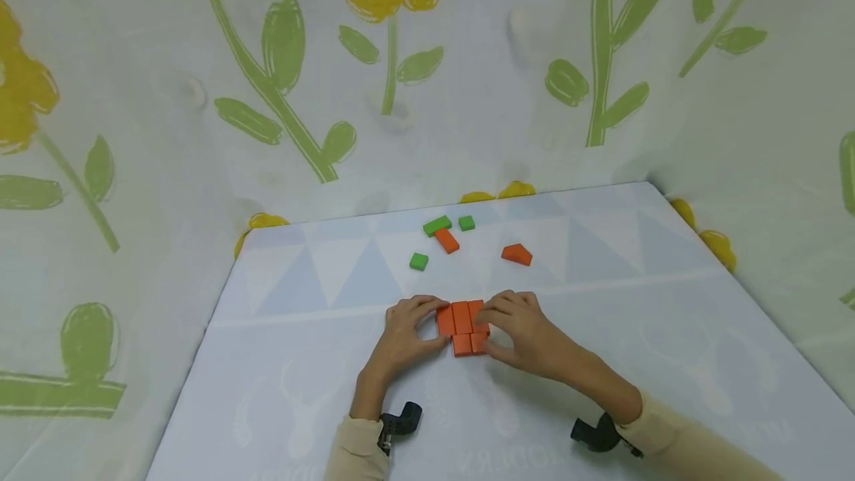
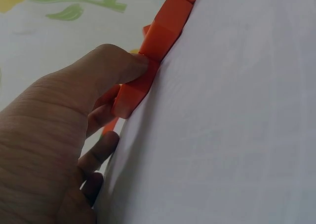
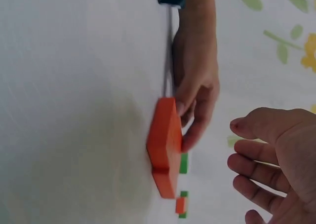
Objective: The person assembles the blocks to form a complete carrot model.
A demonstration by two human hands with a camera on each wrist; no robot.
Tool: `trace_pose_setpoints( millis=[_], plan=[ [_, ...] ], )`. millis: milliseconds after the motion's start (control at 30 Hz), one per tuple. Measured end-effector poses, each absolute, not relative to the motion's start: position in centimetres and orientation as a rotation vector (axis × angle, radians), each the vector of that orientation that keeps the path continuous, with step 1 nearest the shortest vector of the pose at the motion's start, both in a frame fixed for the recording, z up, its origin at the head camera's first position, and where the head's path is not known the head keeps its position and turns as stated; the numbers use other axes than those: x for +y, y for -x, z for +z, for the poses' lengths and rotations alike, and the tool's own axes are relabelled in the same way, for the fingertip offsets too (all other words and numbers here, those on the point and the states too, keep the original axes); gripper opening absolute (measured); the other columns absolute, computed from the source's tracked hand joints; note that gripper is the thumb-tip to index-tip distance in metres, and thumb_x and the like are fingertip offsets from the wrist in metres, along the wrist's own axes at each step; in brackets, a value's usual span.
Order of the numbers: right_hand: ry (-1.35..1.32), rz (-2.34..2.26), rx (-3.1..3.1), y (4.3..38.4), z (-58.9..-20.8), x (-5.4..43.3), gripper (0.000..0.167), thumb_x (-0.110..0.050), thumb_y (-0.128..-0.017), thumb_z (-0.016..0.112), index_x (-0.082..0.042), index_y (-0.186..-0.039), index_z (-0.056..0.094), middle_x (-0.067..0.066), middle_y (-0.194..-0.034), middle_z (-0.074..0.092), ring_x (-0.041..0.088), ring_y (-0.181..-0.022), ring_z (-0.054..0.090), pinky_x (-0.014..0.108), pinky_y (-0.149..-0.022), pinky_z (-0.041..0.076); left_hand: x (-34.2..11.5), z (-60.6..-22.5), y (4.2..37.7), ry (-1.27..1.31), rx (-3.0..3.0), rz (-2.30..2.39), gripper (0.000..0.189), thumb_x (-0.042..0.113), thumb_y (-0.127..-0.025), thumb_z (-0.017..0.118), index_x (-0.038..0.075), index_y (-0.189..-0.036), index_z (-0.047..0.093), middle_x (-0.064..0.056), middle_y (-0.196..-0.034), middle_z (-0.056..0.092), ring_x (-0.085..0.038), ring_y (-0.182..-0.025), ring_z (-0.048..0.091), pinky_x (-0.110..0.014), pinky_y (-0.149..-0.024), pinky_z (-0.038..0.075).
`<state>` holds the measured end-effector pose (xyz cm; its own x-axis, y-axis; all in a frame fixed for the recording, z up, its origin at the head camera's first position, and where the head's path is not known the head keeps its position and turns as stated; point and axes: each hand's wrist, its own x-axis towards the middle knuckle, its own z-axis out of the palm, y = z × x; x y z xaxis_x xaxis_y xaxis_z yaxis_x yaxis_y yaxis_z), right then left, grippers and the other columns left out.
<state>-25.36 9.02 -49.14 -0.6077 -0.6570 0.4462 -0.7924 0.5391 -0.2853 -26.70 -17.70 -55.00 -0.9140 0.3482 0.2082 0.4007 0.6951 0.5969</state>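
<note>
Several orange blocks lie packed together on the table, three upright rectangles (image 1: 462, 318) in the far row and two shorter blocks (image 1: 462, 345) in the near row. My left hand (image 1: 404, 334) pinches the leftmost tall block (image 2: 131, 98) between thumb and fingers, the thumb on its near end. On the other side is my right hand (image 1: 528, 336), its fingers overlapping the right-hand blocks in the head view. In the right wrist view that hand (image 3: 284, 167) has loose, parted fingers with nothing between them, apart from the orange blocks (image 3: 164, 135).
Beyond the group lie a long green block (image 1: 437, 226), a small green block (image 1: 466, 223), another green block (image 1: 418, 261), an orange rectangle (image 1: 447, 240) and an orange angled piece (image 1: 517, 254). A flower-printed curtain (image 1: 467, 125) stands behind the patterned tabletop (image 1: 300, 362).
</note>
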Motion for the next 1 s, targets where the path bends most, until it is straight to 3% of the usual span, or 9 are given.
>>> trace_pose_setpoints(
  millis=[500,1000],
  plan=[
    [-0.913,0.690,-2.634,32.7,-47.3,8.9,0.023,-0.018,-0.086,0.079,-0.010,-0.106,0.070,0.004,-0.108,0.066,0.026,-0.109,0.053,0.050,-0.088,0.036,-17.6,-55.4,26.7,0.637,-2.796,-1.018,0.050,0.039,-0.084,0.076,0.029,-0.131,0.064,0.011,-0.134,0.056,-0.015,-0.119,0.049,-0.047,-0.101,0.029],
    [-0.785,0.666,-2.777,36.5,-47.8,6.0,0.030,-0.023,-0.090,0.075,-0.007,-0.114,0.070,0.006,-0.111,0.065,0.028,-0.113,0.052,0.052,-0.095,0.036,-17.5,-55.4,26.7,0.632,-2.784,-1.033,0.050,0.038,-0.083,0.077,0.030,-0.131,0.064,0.012,-0.132,0.056,-0.015,-0.119,0.049,-0.048,-0.102,0.029]
  ],
)
